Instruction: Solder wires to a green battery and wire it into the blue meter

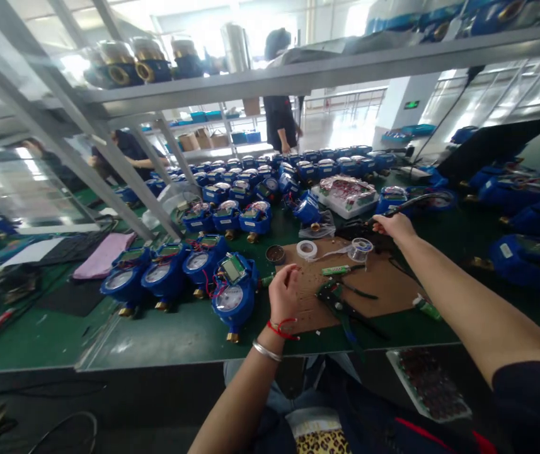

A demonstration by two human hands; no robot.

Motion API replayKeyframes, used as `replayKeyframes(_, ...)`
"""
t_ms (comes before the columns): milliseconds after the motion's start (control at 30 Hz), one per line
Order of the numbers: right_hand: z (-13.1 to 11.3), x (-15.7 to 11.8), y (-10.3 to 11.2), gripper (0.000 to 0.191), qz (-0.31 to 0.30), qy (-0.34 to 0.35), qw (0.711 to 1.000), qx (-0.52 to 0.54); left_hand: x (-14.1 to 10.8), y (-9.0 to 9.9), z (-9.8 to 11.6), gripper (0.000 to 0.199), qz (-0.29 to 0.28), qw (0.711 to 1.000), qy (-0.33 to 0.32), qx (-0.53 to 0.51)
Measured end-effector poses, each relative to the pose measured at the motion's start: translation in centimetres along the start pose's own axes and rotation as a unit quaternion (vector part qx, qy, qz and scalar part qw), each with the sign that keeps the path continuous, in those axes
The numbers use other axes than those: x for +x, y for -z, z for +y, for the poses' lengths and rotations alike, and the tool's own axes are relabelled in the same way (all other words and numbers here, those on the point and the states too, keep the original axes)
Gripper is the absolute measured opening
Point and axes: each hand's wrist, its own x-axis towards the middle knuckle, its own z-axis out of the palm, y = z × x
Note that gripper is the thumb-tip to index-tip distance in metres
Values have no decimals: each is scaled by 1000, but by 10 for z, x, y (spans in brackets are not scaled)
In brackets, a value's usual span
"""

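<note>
My left hand (pixel 285 293) is in front of the brown board (pixel 392 290), its fingers curled together. A small green cylinder (pixel 266 279) shows just beside those fingers; whether they grip it is unclear. Left of it lies a blue water meter (pixel 230 296) with a green circuit board, a small display and red wires. Farther right, my right hand (pixel 395 228) is closed around a dark, slim handle that looks like a soldering iron (pixel 374 220), with a black cord curving away behind it. On the board are a solder spool (pixel 360 250), white tape roll (pixel 306 250) and green-handled pliers (pixel 338 299).
A round tin (pixel 275 254) stands by the board, and a green battery (pixel 336 270) lies on it. Rows of blue meters (pixel 255 217) fill the bench behind. A plastic-covered white tray (pixel 348 195) is at centre. A metal shelf (pixel 270 82) crosses overhead; a person (pixel 279 120) stands beyond.
</note>
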Motion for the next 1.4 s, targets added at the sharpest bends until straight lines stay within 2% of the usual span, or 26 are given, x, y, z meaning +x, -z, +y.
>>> replayKeyframes(100,-3,-9,-17,20,-27,-148,988,36,-5,16,20,30,1,984,66,-167)
replayKeyframes(167,-6,-17,-23,18,-29,-205,976,63,-8,27,34,31,9,965,75,-249)
replayKeyframes(233,-13,-29,-27,15,-17,-234,968,88,-13,37,48,32,17,952,72,-296)
replayKeyframes(333,-37,-60,-36,8,6,-227,967,119,-21,47,68,30,26,940,66,-332)
replayKeyframes(400,-65,-94,-47,13,-13,-195,970,142,-25,50,79,28,32,933,65,-353)
replayKeyframes(433,-82,-115,-53,18,-49,-183,970,153,-27,51,84,27,35,928,65,-364)
replayKeyframes(467,-100,-137,-61,23,-109,-167,966,164,-30,52,89,26,36,923,66,-377)
replayKeyframes(500,-118,-161,-70,29,-204,-119,958,162,-32,53,93,25,38,918,67,-388)
replayKeyframes(533,-134,-184,-79,33,-301,-69,941,140,-34,55,97,24,40,914,69,-398)
replayKeyframes(567,-149,-206,-89,34,-393,-24,912,117,-37,57,101,23,42,910,72,-406)
replayKeyframes(633,-170,-242,-107,36,-487,51,867,90,-44,63,108,23,50,906,85,-411)
replayKeyframes(700,-179,-268,-119,31,-525,88,843,78,-53,73,113,23,66,904,98,-410)
replayKeyframes(767,-180,-284,-125,33,-549,83,827,89,-63,84,116,24,88,902,101,-410)
replayKeyframes(867,-180,-296,-123,40,-590,29,797,128,-79,99,115,21,118,897,97,-415)
replayKeyframes(933,-183,-301,-119,40,-628,-18,764,146,-88,112,111,19,141,896,92,-410)
replayKeyframes(1000,-186,-305,-115,40,-686,-41,711,148,-94,131,106,17,200,896,62,-391)
replayKeyframes(1100,-185,-309,-113,41,-757,-51,631,164,-98,170,96,16,333,876,-44,-347)
replayKeyframes(1133,-183,-310,-113,41,-761,-63,621,179,-101,182,92,15,365,869,-79,-325)
replayKeyframes(1200,-178,-311,-115,39,-734,-94,632,233,-111,194,83,11,403,871,-103,-261)
replayKeyframes(1267,-173,-311,-118,36,-677,-122,654,315,-126,189,72,7,373,905,-63,-196)
replayKeyframes(1300,-172,-312,-121,34,-646,-135,660,360,-135,181,67,7,315,934,-17,-168)
replayKeyframes(1333,-172,-312,-124,32,-617,-150,661,401,-143,172,62,8,224,964,25,-138)
replayKeyframes(1367,-172,-313,-127,30,-594,-161,658,433,-151,161,57,10,110,988,53,-95)
replayKeyframes(1400,-174,-314,-130,28,-579,-168,656,454,-157,151,53,12,-5,997,55,-56)
